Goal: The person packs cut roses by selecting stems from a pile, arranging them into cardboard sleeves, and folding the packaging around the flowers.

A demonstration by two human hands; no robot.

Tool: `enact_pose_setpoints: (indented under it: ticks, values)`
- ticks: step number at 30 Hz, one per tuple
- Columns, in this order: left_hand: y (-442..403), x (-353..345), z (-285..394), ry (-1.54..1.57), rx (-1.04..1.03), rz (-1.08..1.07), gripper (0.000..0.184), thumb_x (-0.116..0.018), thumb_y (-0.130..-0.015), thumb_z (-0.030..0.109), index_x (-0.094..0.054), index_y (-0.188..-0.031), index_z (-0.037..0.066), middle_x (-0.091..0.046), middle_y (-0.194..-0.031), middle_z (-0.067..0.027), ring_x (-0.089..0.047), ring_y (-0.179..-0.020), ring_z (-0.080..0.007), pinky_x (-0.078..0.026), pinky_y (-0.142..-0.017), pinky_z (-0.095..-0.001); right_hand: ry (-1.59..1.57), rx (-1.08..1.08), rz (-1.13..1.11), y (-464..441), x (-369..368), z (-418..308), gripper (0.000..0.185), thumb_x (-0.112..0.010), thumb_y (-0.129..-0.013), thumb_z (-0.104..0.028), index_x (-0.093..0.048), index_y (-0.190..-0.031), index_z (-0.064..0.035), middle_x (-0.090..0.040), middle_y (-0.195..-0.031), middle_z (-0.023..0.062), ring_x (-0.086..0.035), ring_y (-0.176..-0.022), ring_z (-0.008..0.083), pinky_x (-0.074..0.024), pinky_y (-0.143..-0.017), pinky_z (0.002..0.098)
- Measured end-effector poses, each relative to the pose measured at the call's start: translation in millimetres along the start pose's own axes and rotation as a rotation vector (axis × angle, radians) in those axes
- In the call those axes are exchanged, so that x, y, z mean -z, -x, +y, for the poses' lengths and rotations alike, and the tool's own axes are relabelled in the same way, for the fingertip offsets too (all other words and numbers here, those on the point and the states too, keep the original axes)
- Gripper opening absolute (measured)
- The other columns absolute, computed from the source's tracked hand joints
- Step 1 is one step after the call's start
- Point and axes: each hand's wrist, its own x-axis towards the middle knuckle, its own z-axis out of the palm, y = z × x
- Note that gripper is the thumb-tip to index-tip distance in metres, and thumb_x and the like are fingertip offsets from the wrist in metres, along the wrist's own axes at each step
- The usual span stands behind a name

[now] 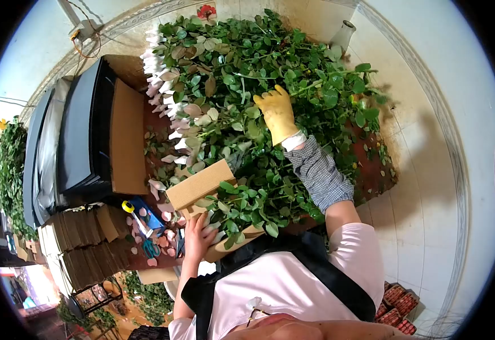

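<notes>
My left hand [197, 237] is bare. Its fingers are stretched out and apart, resting against a corrugated cardboard piece [201, 184] and the white-sleeved rose heads [213, 228] beside it. A bunch of leafy rose stems [253, 209] lies on cardboard just to the right of that hand. My right hand [277, 115], in a yellow glove, reaches over the big heap of roses [230, 73]. Its fingers are curled at a green rose stem [321, 84] and look closed on it; leaves partly hide the grip. White-sleeved heads line the heap's left side.
Dark stacked sheets [83, 130] in a cardboard box stand left. Below them are folded cardboard [83, 243], a yellow-handled knife [137, 217], a blue box [150, 214], teal scissors [151, 247] and loose petals. A glass vase [343, 35] stands at the back wall. Red-brown baskets [396, 303] sit lower right.
</notes>
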Motion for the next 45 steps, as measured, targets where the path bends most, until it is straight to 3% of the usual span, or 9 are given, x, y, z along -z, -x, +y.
enact_pose_setpoints:
  ticks: [11, 15, 19, 22, 24, 27, 34, 40, 45]
  values:
    - [0.3, -0.5, 1.3, -0.005, 0.009, 0.008, 0.064, -0.083, -0.071, 0.014, -0.059, -0.13, 0.003, -0.059, -0.121, -0.0176, -0.055, -0.109, -0.0402, -0.047, -0.095, -0.046, -0.217, 0.034, -1.171, -4.6, -84.5, 33.1, 0.073, -0.064, -0.085, -0.018, -0.037, -0.152, -0.0071, -0.048, -0.148, 0.0162, -0.051, -0.132, 0.0333, -0.0438, -0.108, 0.0409]
    - [-1.7, 2.0, 4.5, -0.006, 0.026, -0.024, 0.065, -0.083, -0.071, 0.015, -0.059, -0.13, 0.003, -0.059, -0.121, -0.0169, -0.056, -0.108, -0.0397, -0.047, -0.094, -0.0461, -1.107, 0.308, -0.5, -84.0, -33.7, 61.2, 0.069, -0.07, -0.088, -0.029, -0.043, -0.148, -0.0094, -0.055, -0.141, 0.0172, -0.056, -0.126, 0.0311, -0.0448, -0.107, 0.0365]
    - [-1.7, 3.4, 6.1, -0.053, 0.07, -0.084, 0.064, -0.082, -0.072, 0.013, -0.057, -0.129, 0.001, -0.057, -0.125, -0.0182, -0.055, -0.107, -0.0393, -0.048, -0.092, -0.0456, -0.534, 0.203, -0.034, -177.9, -54.0, 51.9, 0.052, -0.061, -0.091, -0.018, -0.051, -0.141, -0.0089, -0.065, -0.128, 0.014, -0.063, -0.114, 0.0308, -0.0485, -0.102, 0.0399]
    - [-3.1, 4.2, 8.6, -0.067, 0.099, -0.092, 0.063, -0.083, -0.071, 0.015, -0.058, -0.128, 0.002, -0.057, -0.124, -0.018, -0.055, -0.109, -0.0391, -0.047, -0.094, -0.0462, -0.142, 0.104, -0.34, -197.0, -150.9, 39.9, 0.033, -0.063, -0.086, -0.014, -0.064, -0.118, -0.0068, -0.071, -0.11, 0.0098, -0.068, -0.1, 0.0279, -0.0557, -0.084, 0.04]
    - [-3.8, 2.7, 10.7, -0.064, 0.105, -0.091, 0.064, -0.083, -0.071, 0.015, -0.058, -0.128, 0.002, -0.058, -0.125, -0.018, -0.055, -0.109, -0.0389, -0.046, -0.095, -0.0463, -1.355, -0.59, -0.192, -190.0, -273.4, 31.4, 0.022, -0.063, -0.085, -0.016, -0.07, -0.105, -0.0092, -0.072, -0.092, 0.0107, -0.071, -0.09, 0.0289, -0.0565, -0.078, 0.0399]
    - [-3.2, 4.7, 11.6, -0.054, 0.132, -0.102, 0.065, -0.082, -0.071, 0.014, -0.057, -0.13, 0.002, -0.058, -0.126, -0.0181, -0.054, -0.11, -0.0392, -0.045, -0.096, -0.0464, -0.094, -0.1, -0.236, -176.7, -152.0, 7.3, 0.012, -0.064, -0.09, -0.014, -0.075, -0.091, -0.009, -0.074, -0.089, 0.0067, -0.072, -0.08, 0.0229, -0.0571, -0.068, 0.0345]
    - [-5.1, 4.3, 13.7, -0.097, 0.091, -0.078, 0.063, -0.083, -0.071, 0.015, -0.058, -0.129, 0.003, -0.059, -0.126, -0.0176, -0.055, -0.109, -0.0399, -0.047, -0.095, -0.0473, -0.397, 0.033, -0.148, -44.1, -111.4, -12.8, 0.023, -0.067, -0.09, -0.015, -0.062, -0.112, -0.0135, -0.052, -0.062, 0.0012, -0.052, -0.059, 0.0175, -0.0411, -0.063, 0.0365]
    - [-6.5, 2.6, 10.2, -0.106, 0.081, -0.074, 0.063, -0.083, -0.072, 0.016, -0.058, -0.129, 0.002, -0.058, -0.126, -0.0185, -0.055, -0.109, -0.0407, -0.046, -0.095, -0.0483, -0.859, 0.042, -0.281, 48.9, -139.3, -1.7, 0.051, -0.07, -0.089, -0.026, -0.055, -0.133, -0.0044, -0.065, -0.1, 0.0169, -0.063, -0.091, 0.0338, -0.0498, -0.083, 0.0462]
    - [-3.3, 1.6, 11.1, -0.121, 0.086, -0.067, 0.063, -0.082, -0.073, 0.017, -0.058, -0.13, 0.003, -0.059, -0.125, -0.0173, -0.056, -0.109, -0.0404, -0.047, -0.095, -0.0475, -0.63, 0.102, -0.177, 12.6, -76.1, 6.1, 0.016, -0.066, -0.088, -0.009, -0.065, -0.104, -0.0113, -0.062, -0.073, 0.0042, -0.062, -0.068, 0.0243, -0.0496, -0.062, 0.0396]
